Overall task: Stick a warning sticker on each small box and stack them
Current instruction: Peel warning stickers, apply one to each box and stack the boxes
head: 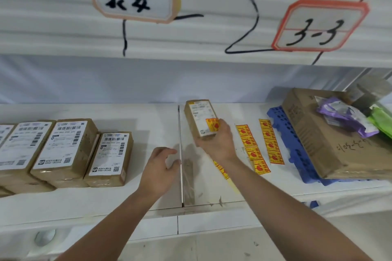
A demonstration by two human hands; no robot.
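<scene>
- Right grip point(216, 144): clasped round the near end of one box point(199, 116), held tilted over the shelf point(148, 116), right of centre. Contact with the shelf not determinable.
- Sticker point(212, 124): yellow and red, on the box's white label at the near corner, beside the thumb.
- Left grip point(158, 167): released, fingers loosely bent, holding nothing; above the shelf, between the held box and the row.
- Row point(63, 150): labelled boxes at left, side by side and touching, further boxes beneath them; well apart from the held box.
- Strips point(252, 148): two sticker strips flat just right of the right grip; a third partly hidden under the right wrist.
- Tray point(294, 148): blue, perforated, right of the strips, beneath a carton point(331, 140).
- Bags point(343, 114): purple and green, atop the carton.
</scene>
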